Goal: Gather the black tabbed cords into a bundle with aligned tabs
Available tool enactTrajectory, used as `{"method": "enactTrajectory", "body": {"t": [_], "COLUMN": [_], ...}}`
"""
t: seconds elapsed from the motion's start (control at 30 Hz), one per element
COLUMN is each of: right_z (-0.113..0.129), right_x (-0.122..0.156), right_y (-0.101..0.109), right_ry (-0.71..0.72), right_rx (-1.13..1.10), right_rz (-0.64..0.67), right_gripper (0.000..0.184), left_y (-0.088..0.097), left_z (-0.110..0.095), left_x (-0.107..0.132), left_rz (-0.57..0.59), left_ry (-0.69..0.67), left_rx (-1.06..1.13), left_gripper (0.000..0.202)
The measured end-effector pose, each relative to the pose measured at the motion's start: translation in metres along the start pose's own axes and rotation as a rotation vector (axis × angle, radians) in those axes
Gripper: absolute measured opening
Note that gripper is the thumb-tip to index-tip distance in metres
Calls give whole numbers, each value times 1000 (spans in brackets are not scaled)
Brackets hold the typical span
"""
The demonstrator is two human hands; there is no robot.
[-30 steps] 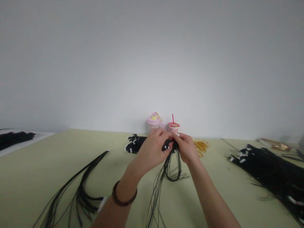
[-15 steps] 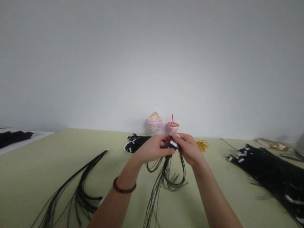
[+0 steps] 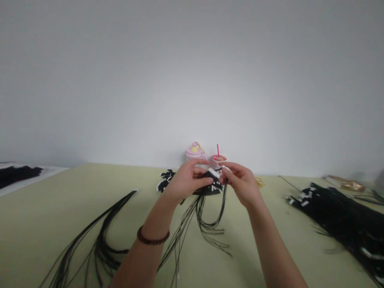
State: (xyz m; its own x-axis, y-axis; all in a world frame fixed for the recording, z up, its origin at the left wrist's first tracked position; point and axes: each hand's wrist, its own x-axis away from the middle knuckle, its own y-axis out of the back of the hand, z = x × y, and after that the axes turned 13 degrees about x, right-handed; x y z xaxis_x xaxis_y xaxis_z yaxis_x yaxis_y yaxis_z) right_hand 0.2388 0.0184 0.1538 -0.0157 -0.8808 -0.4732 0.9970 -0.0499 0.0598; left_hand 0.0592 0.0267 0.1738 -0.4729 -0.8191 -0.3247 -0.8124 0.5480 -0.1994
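The bundle of thin black cords (image 3: pixel 207 208) was held up over the middle of the far part of the table (image 3: pixel 45 216), just in front of the person. Its upper ends, with small white tags, were gathered between the two hands, and the long strands hung down in loops until they touched the table surface.

The left hand (image 3: pixel 184 182) was closed around the tagged ends from the left side, with the thumb lying over them. The right hand (image 3: pixel 241 184) pinched the same ends from the right, with thumb and fingers pressed together on them. A dark bead bracelet (image 3: pixel 151 239) sat on the left wrist.

Just behind the left hand lay a small pile of black tagged pieces (image 3: pixel 166 182). Behind the hands, near the wall, stood a pink toy cup (image 3: pixel 194 152) and a small red cup with a straw (image 3: pixel 219 158). Yellow rubber bands (image 3: pixel 259 182) lay near the right hand, partly hidden by it. A loose bunch of cords (image 3: pixel 99 236) lay well apart on the left, and a big heap of black cords (image 3: pixel 339 216) on the right.
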Motion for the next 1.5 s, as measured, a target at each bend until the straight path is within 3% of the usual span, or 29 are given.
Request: {"method": "enactTrajectory", "body": {"t": [0.1, 0.33, 0.6, 0.7, 0.8, 0.97, 1.27, 1.4, 1.5], "right_z": [0, -8, -6, -6, -8, -8, -8, -9, -10], "right_x": [0, 1, 4, 5, 5, 4, 6, 4, 2], "right_y": [0, -13, -16, -14, -13, -12, -2, 2, 6], "right_ry": [-15, -15, -43, -37, -25, 20, 9, 6, 3], "right_rx": [-49, -8, -56, -78, -70, 36, 141, 135, 150], "right_rz": [19, 123, 250, 285, 319, 373, 374, 308, 297], "right_gripper": [37, 38, 49, 51, 49, 24, 23, 23, 23], "left_y": [0, -3, 0, 2, 3, 7, 17, 17, 17], "left_z": [-5, 2, 5, 1, -5, -13, -15, -16, -16], "left_x": [2, 1, -5, -3, 0, 6, 7, 8, 7], "left_rz": [-71, 31, 139, 114, 73, 10, -76, -84, -107], "left_ry": [-20, 1, 134, 71, 53, 89, 51, 31, 41], "left_rx": [-46, -166, -86, -76, -62, -5, -162, -137, -107], "left_gripper": [50, 32, 22, 20, 33, 46, 42, 44, 34]}}
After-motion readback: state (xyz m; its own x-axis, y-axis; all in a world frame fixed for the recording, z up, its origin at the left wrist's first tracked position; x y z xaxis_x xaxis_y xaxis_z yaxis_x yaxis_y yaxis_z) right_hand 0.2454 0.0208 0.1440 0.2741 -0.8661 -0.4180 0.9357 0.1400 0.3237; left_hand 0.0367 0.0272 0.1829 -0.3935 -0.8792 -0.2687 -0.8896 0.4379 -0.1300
